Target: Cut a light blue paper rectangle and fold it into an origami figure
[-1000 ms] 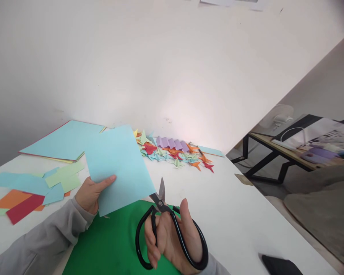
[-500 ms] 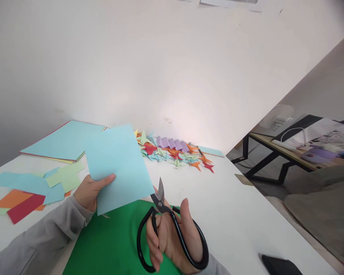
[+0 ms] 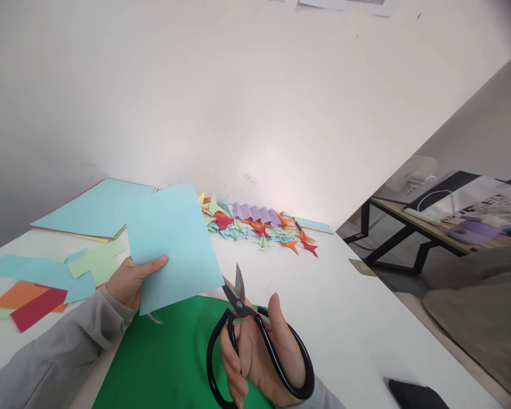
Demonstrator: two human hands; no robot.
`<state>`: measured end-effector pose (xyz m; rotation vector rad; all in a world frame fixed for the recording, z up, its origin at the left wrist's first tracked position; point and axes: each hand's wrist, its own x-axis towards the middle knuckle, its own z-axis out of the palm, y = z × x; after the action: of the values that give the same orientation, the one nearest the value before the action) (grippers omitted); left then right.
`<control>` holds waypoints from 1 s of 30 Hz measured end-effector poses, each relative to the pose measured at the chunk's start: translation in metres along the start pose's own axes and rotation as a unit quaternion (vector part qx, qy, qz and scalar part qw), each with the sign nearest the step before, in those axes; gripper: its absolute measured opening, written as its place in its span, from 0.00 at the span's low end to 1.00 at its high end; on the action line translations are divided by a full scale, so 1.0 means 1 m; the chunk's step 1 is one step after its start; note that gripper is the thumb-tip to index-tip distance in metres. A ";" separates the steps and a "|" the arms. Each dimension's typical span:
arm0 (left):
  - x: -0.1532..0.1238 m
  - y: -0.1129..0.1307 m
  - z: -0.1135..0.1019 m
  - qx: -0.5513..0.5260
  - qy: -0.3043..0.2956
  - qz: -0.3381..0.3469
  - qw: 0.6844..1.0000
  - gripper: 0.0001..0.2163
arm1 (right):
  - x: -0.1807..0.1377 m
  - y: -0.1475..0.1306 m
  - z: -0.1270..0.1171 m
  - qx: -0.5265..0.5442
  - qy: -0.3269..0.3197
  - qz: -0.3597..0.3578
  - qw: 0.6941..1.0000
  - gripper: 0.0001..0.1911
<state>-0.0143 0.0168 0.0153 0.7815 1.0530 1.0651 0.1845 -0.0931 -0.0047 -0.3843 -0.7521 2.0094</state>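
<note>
My left hand (image 3: 132, 278) pinches a light blue sheet of paper (image 3: 176, 244) by its left edge, thumb on top, fingers hidden beneath. The sheet is raised and tilted above a green sheet (image 3: 166, 358) on the table. In my right hand (image 3: 259, 352) is a pair of scissors (image 3: 239, 307) with large black loop handles. Their blades are spread and point up, close to the lower right corner of the blue sheet. From this view I cannot tell whether blade and paper touch.
Left lies a stack of coloured sheets (image 3: 89, 210), with loose paper pieces (image 3: 38, 307) nearer me. Folded paper shapes (image 3: 259, 227) line the wall. A black object (image 3: 415, 395) rests at front right. Beyond the table's right edge stands a low table (image 3: 426, 227) with a bag (image 3: 472, 196).
My left hand and the blue sheet have shifted slightly left, away from the scissors. My right hand has moved a little to the right, the blades still spread.
</note>
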 end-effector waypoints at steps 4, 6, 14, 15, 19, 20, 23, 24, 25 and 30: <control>0.000 0.001 -0.001 0.009 -0.024 -0.031 0.999 0.28 | -0.002 0.001 -0.006 -0.027 -0.023 0.069 0.997 0.49; -0.002 0.000 -0.001 0.011 -0.033 -0.049 0.998 0.27 | -0.002 0.000 -0.007 -0.033 -0.018 0.085 0.996 0.50; -0.005 0.000 0.001 0.013 -0.044 -0.079 0.996 0.23 | 0.000 0.001 -0.003 -0.036 -0.006 0.070 0.997 0.49; -0.005 0.000 0.001 0.012 -0.044 -0.078 0.996 0.24 | 0.000 0.002 -0.004 -0.033 -0.005 0.069 0.997 0.49; -0.004 -0.002 0.001 0.003 -0.033 -0.067 0.997 0.23 | 0.001 0.002 -0.004 -0.019 -0.003 0.048 0.999 0.47; -0.004 -0.002 0.001 0.000 -0.029 -0.063 0.998 0.23 | 0.001 0.001 -0.003 -0.014 0.004 0.038 0.999 0.47; -0.003 -0.001 0.000 0.000 -0.022 -0.059 0.998 0.23 | 0.001 -0.001 -0.001 -0.003 0.024 0.016 1.000 0.48; -0.003 -0.001 -0.001 0.001 -0.025 -0.061 0.998 0.23 | 0.001 -0.003 0.000 -0.002 0.023 0.020 1.000 0.48; -0.003 0.000 -0.001 0.001 -0.028 -0.065 0.998 0.24 | 0.001 -0.004 0.000 -0.001 0.017 0.028 0.999 0.48; -0.004 0.002 -0.001 0.003 -0.037 -0.083 0.996 0.22 | -0.001 -0.009 0.000 0.001 -0.008 0.077 0.997 0.49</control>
<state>-0.0161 0.0137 0.0178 0.7206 1.0402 0.8855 0.1907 -0.0907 0.0011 -0.4371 -0.7506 2.1601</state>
